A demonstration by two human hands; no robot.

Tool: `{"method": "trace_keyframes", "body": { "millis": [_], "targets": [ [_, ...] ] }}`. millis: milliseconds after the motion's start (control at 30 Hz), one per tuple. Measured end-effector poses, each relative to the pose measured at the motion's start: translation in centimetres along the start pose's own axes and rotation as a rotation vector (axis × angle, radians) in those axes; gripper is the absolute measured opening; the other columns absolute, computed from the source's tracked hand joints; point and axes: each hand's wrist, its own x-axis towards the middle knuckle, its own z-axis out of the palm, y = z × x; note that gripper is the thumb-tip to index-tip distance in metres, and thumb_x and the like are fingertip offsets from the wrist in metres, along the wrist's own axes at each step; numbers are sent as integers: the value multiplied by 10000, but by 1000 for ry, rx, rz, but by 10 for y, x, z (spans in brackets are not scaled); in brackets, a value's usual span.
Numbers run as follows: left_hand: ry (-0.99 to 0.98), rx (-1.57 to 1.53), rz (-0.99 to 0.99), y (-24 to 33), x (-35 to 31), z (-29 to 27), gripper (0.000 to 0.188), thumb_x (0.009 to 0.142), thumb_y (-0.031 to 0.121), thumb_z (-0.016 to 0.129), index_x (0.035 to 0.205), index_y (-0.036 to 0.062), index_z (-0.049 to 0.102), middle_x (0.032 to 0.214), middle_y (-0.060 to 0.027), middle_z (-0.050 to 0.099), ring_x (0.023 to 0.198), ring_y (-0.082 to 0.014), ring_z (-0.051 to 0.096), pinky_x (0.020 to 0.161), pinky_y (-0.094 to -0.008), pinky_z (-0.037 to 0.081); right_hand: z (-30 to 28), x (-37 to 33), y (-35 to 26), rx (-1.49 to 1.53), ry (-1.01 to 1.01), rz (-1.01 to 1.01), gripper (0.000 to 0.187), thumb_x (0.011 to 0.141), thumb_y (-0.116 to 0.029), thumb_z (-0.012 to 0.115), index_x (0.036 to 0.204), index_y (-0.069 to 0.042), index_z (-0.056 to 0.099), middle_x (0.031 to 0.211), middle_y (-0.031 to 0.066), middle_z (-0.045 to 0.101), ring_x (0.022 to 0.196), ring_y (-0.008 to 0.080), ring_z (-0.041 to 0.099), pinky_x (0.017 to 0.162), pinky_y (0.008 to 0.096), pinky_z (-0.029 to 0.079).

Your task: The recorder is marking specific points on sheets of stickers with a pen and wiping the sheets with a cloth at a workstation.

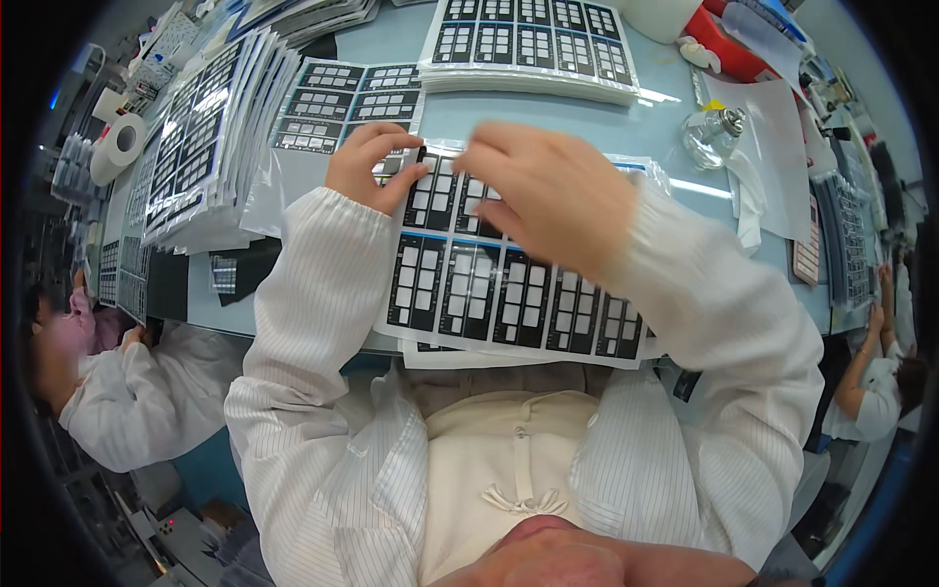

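A printed sheet of black panels with pale rectangles lies in front of me, over other sheets at the table's front edge. My left hand is at its upper left corner, thumb and forefinger closed on a dark edge there. Over the upper part of the sheet is my right hand, slightly blurred. Its thumb and forefinger are apart, with panels showing between them and nothing visible held. The right hand hides the sheet's upper right part.
A thick stack of similar sheets lies beyond my hands, another stack to the left. At right stand a glass bottle and a red container. A paper roll is far left. Other people sit on both sides.
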Motion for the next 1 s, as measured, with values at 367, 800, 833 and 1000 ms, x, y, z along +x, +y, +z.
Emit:
{"method": "trace_keyframes", "body": {
  "millis": [367,800,833,1000],
  "targets": [
    [37,-604,-457,5,-11,1,194,794,61,680,985,37,659,849,-48,675,819,-135,625,730,-258,502,83,50,50,-33,247,-200,167,715,-24,632,868,-87,650,910,39,602,750,224,609,619,322,486],
    [-249,-439,-481,-4,-8,7,415,899,424,526,827,44,675,668,-52,599,613,-126,529,613,-272,433,77,33,34,-174,401,-472,258,657,-51,690,912,-85,663,909,39,614,724,184,623,578,303,499],
    [-250,-440,-481,-1,-8,7,415,899,424,526,827,44,675,668,-52,599,613,-126,529,613,-272,433,78,32,35,-201,401,-453,253,659,-57,692,910,-82,663,906,39,613,721,185,624,581,305,498],
    [-173,-369,-482,5,-10,12,387,917,385,504,863,35,660,674,-66,604,614,-153,555,615,-292,450,78,29,34,-255,422,-407,238,665,-73,693,901,-71,662,914,52,607,764,188,623,592,307,493]
  ]
}}
